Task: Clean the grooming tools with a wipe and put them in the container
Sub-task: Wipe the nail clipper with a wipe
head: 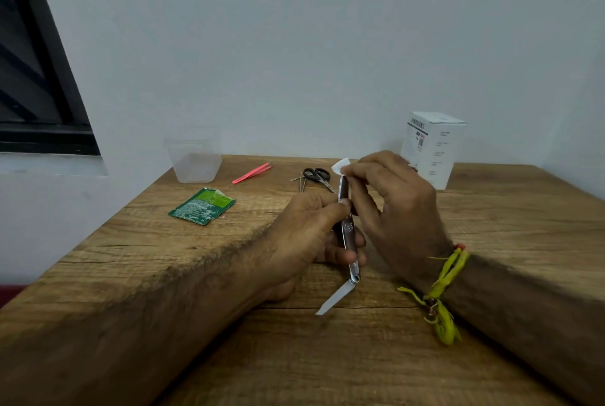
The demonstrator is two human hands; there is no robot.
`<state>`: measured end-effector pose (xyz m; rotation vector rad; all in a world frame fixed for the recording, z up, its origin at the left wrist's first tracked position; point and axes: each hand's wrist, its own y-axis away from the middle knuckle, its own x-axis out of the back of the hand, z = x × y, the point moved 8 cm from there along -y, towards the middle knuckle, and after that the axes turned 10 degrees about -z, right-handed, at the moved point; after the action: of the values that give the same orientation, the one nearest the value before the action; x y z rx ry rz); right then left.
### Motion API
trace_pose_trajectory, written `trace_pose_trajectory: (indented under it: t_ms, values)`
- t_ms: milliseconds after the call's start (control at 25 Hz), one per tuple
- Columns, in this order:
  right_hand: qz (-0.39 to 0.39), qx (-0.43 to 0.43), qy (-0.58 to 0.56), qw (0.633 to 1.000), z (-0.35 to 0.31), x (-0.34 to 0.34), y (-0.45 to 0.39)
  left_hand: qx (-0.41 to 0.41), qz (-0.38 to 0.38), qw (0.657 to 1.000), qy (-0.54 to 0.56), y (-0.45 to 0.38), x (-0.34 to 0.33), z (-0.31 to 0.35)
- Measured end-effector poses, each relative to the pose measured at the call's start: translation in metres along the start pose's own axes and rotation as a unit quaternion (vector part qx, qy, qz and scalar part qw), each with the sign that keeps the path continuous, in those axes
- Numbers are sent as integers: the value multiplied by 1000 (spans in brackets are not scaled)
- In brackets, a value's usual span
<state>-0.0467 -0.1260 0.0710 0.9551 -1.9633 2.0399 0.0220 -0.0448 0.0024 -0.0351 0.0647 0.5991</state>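
Note:
My left hand (311, 235) grips a slim metal folding razor (347, 235) by its middle, held almost upright above the wooden table (196, 274). Its short blade is swung out at the bottom end, pointing down-left. My right hand (389, 202) pinches a small white wipe (340, 166) around the razor's top end. A clear plastic container (195, 160) stands at the table's back left, apart from both hands. Pink tweezers (252, 173) and small black-handled scissors (315, 176) lie between it and my hands.
A torn green wipe sachet (203, 207) lies left of my hands. A white cardboard box (432, 150) stands at the back right against the wall. A thin metal tool lies beside the scissors. A dark window frame (42, 104) is at the left.

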Motion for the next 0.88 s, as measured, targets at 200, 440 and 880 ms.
trace_pose_trajectory:
  t_ms: [200,440,880]
  values:
    - [15,-4,-3,1000,2,3,0,6,-3,1000,-8,1,0,1]
    - [11,1,-9,1000,5,0,1,13,-4,1000,-3,0,-1,-1]
    - [6,8,-7,1000,5,2,3,3,-32,999,4,-1,-2,-1]
